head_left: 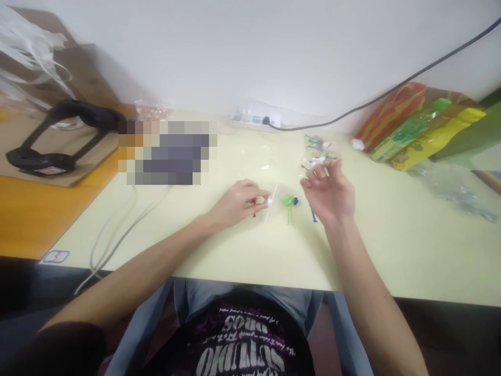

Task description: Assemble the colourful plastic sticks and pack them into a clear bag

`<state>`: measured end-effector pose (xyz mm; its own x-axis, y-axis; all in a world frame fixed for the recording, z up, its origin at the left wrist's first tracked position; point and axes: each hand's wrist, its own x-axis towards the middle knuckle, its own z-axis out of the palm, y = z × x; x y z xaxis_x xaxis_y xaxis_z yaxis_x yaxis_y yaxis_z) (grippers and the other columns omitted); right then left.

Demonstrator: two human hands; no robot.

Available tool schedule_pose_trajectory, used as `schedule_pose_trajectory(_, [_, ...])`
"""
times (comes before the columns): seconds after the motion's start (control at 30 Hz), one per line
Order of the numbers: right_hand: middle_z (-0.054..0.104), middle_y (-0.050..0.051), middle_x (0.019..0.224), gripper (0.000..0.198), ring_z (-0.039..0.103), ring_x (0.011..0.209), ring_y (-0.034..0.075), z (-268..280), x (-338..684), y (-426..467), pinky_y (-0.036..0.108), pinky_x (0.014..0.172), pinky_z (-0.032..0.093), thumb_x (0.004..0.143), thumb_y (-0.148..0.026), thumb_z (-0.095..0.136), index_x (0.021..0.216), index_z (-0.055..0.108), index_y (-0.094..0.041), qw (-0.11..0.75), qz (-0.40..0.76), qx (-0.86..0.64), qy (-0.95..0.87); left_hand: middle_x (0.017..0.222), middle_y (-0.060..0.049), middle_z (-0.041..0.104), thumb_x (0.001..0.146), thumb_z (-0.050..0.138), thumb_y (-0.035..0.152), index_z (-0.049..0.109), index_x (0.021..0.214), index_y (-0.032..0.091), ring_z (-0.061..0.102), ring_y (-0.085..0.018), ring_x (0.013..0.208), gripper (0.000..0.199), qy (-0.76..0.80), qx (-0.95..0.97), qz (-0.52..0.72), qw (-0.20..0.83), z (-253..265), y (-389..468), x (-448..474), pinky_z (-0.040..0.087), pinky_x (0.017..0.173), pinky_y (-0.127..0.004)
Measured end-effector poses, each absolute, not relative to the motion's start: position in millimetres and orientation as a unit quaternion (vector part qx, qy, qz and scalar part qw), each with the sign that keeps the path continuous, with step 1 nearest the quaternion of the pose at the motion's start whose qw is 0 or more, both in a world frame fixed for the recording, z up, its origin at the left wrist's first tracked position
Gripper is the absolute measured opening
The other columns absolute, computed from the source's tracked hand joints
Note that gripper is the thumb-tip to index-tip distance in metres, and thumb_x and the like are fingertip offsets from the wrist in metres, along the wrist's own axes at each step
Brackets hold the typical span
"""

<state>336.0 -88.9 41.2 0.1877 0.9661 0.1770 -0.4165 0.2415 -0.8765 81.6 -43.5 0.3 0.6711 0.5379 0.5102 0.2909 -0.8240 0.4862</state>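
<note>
Two bare hands are over a pale yellow bench (399,256); the left hand (240,203) has its grip closed to a pinch, thumb and fingertips meeting on a small white piece (270,200), near the middle of the bench; a thin pale strip (274,191) slants just past those fingertips, and whether it is joined to the piece I cannot tell; a red plastic piece (254,214) shows in the gap between thumb and fingers, partly hidden.

The right hand (331,190) is raised, palm in view and fingers loosely curled, its grip slack with nothing visible in it; a blue stick (314,216) lies just below its fingers, the upper part covered by them; between the hands lies a bright green plastic piece (288,200) with a narrow stem pointing toward the person, and a dark blue piece (296,200) sits close against its right side.

Beyond the right hand is a clear bag of assorted coloured pieces (320,145); a white power strip (250,118) with a black plug (266,120) lies by the wall; a green-capped bottle (417,125) leans at the right, crumpled clear plastic (450,185) nearer; white cables (111,232) trail over the left edge.
</note>
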Motion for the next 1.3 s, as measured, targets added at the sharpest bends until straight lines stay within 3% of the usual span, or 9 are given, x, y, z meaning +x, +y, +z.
schedule_pose_trajectory(0.2, [0.049,-0.002,0.067,0.039,0.05,0.063,0.018,35.2,334.9,-86.6,0.035,0.064,0.044,0.094,-0.063,0.064,0.079,0.058,-0.027,0.641,0.363,-0.46,-0.495,0.104,-0.006,0.079,0.099,0.068,0.033,0.075,0.118,0.022,0.063,-0.025,0.112,0.023,0.237,0.922,0.281,0.119,-6.5,-41.2,81.8,0.049,0.1,-0.043])
schedule_pose_trajectory(0.27, [0.059,0.001,0.072,0.038,0.055,0.074,0.021,31.3,332.1,-88.3,0.038,0.074,0.044,0.094,-0.06,0.064,0.079,0.062,-0.025,0.558,0.243,-0.541,-0.581,0.11,-0.006,0.079,0.1,0.067,0.032,0.075,0.118,0.023,0.062,-0.025,0.113,0.022,0.247,0.924,0.274,0.103,-7.4,-40.8,81.6,0.047,0.102,-0.044])
schedule_pose_trajectory(0.37, [0.07,0.007,0.092,0.031,0.057,0.099,0.029,26.2,328.6,-92.8,0.049,0.095,0.037,0.096,-0.054,0.063,0.09,0.071,-0.025,0.368,0.087,-0.597,-0.707,0.112,-0.005,0.078,0.1,0.065,0.032,0.075,0.116,0.023,0.062,-0.025,0.111,0.02,0.265,0.924,0.261,0.091,-7.1,-41.2,81.6,0.045,0.103,-0.044])
schedule_pose_trajectory(0.47, [0.072,0.008,0.104,0.021,0.055,0.112,0.033,21.7,327.8,-96.0,0.056,0.104,0.027,0.097,-0.044,0.063,0.104,0.074,-0.027,0.238,0.044,-0.576,-0.781,0.111,-0.006,0.078,0.102,0.062,0.029,0.074,0.117,0.022,0.062,-0.025,0.11,0.021,0.269,0.924,0.254,0.093,-5.5,-42.4,81.7,0.044,0.103,-0.044])
schedule_pose_trajectory(0.57, [0.073,0.009,0.105,0.016,0.054,0.113,0.033,18.2,329.6,-96.8,0.059,0.107,0.021,0.093,-0.034,0.066,0.105,0.073,-0.026,0.187,0.031,-0.562,-0.805,0.112,-0.006,0.078,0.102,0.06,0.027,0.073,0.12,0.021,0.062,-0.025,0.111,0.023,0.268,0.924,0.254,0.098,-4.5,-43.1,81.1,0.044,0.104,-0.044])
schedule_pose_trajectory(0.87, [0.075,0.007,0.1,0.014,0.057,0.109,0.031,16.4,329.0,-95.8,0.056,0.107,0.021,0.093,-0.029,0.065,0.105,0.07,-0.025,0.184,0.037,-0.556,-0.81,0.125,-0.008,0.073,0.1,0.064,0.031,0.067,0.134,0.024,0.06,-0.026,0.116,0.034,0.241,0.924,0.278,0.104,0.1,-44.6,82.4,0.045,0.105,-0.046])
schedule_pose_trajectory(0.97, [0.075,0.006,0.095,0.007,0.059,0.107,0.03,15.0,325.1,-94.0,0.054,0.106,0.022,0.096,-0.03,0.065,0.097,0.069,-0.024,0.188,0.049,-0.548,-0.813,0.122,-0.007,0.074,0.1,0.064,0.029,0.07,0.127,0.025,0.061,-0.025,0.115,0.028,0.22,0.926,0.288,0.106,0.4,-45.8,83.9,0.046,0.104,-0.046])
schedule_pose_trajectory(1.1, [0.075,0.006,0.095,0.017,0.058,0.107,0.029,13.6,320.3,-91.9,0.054,0.106,0.02,0.1,-0.028,0.061,0.084,0.067,-0.025,0.204,0.052,-0.539,-0.815,0.118,-0.007,0.075,0.1,0.065,0.027,0.074,0.119,0.024,0.062,-0.025,0.113,0.021,0.21,0.925,0.298,0.104,-1.2,-46.5,84.8,0.047,0.103,-0.046])
schedule_pose_trajectory(1.3, [0.074,0.005,0.107,0.022,0.057,0.108,0.027,21.2,315.2,-96.2,0.047,0.103,0.026,0.105,-0.036,0.055,0.089,0.068,-0.027,0.289,0.062,-0.516,-0.804,0.112,-0.007,0.077,0.103,0.061,0.031,0.074,0.111,0.024,0.064,-0.022,0.106,0.017,0.209,0.906,0.347,0.121,2.2,-48.8,86.5,0.048,0.1,-0.043])
